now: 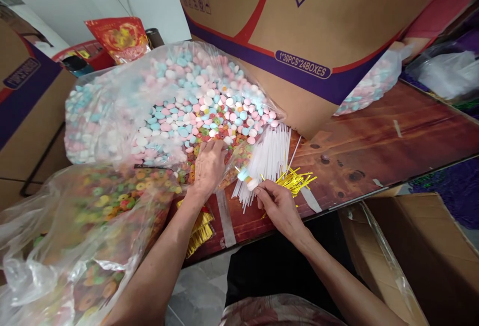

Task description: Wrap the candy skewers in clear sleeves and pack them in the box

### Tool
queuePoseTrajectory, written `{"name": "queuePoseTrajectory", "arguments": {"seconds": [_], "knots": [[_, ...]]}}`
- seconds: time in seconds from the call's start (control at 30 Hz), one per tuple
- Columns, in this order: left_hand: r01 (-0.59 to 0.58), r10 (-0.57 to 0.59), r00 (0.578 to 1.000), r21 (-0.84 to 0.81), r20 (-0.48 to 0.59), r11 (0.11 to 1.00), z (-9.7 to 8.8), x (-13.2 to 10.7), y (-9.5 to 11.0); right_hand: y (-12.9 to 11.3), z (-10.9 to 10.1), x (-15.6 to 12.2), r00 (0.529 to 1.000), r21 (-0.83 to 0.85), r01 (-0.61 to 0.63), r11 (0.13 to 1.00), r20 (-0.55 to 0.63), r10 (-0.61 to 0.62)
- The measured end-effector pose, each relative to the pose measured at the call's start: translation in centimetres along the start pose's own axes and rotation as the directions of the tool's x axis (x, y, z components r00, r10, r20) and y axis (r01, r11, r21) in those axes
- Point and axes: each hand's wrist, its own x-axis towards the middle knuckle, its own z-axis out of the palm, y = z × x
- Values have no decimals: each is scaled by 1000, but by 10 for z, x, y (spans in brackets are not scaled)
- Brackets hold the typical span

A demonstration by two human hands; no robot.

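My right hand [280,206] pinches a candy stick [247,180], a white stick with blue, orange and white candies threaded near its end. My left hand [209,163] reaches into a pile of small gummy rings [239,154], fingers bent down and close together. Its fingertips are hidden, so whatever they hold cannot be made out. Behind it, an open clear bag [108,91] spills pink, white and blue round candies [183,109]. White plastic sticks [275,149] lie in a bundle just beyond my right hand, with loose gold twist ties [295,181] beside them.
A second clear bag [93,231] of gummy rings lies at the left. Packed gold ties [200,233] rest by the table edge. A large carton [299,31] stands behind; another person's arm [419,41] touches a candy bag [374,84]. An open carton [422,246] sits lower right.
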Motion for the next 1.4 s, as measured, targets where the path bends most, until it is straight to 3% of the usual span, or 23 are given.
{"name": "queuePoseTrajectory", "arguments": {"seconds": [0.17, 0.23, 0.3, 0.33, 0.4, 0.5, 0.57, 0.7, 0.8, 0.93, 1.13, 1.4], "knots": [[16, -16, 1000, 28, -23, 999, 4, 0, 5, -1, -1, 0, 1000, 17, -2, 1000, -16, 3], [85, -94, 993, -118, -71, 989, 4, -1, 4, -4, -3, 1, 999, 30, 0, 1000, -41, 1], [176, -221, 972, -369, -84, 913, 2, -3, 4, -7, -4, 1, 998, 64, 2, 998, -66, 2], [209, -282, 957, -522, -63, 827, -1, -4, 5, -8, -5, 2, 997, 88, -2, 996, -74, 8], [234, -349, 936, -801, 32, 552, -6, -7, 9, -12, -5, 2, 997, 137, -14, 990, -77, 24], [275, -331, 917, -953, 222, 125, -12, -16, 19, -16, -5, 2, 996, 160, -2, 987, -83, 15], [320, -322, 894, -947, 310, -22, -14, -22, 26, -18, -5, 0, 995, 136, 36, 990, -98, -23], [291, -336, 881, -942, 333, -169, -13, -27, 33, -22, -8, -5, 990, 42, 92, 995, -111, -87], [262, -335, 885, -940, 324, -217, -11, -28, 34, -23, -9, -7, 987, 7, 105, 994, -120, -104], [248, -341, 887, -944, 312, -218, -10, -28, 36, -21, -10, -7, 986, -6, 108, 994, -125, -108], [280, -362, 856, -920, 368, -272, -11, -30, 33, -18, -12, -6, 990, 10, 97, 995, -107, -95], [297, -373, 854, -928, 363, -225, -10, -34, 33, -14, -11, -6, 993, 65, 47, 997, -114, -39]]}}
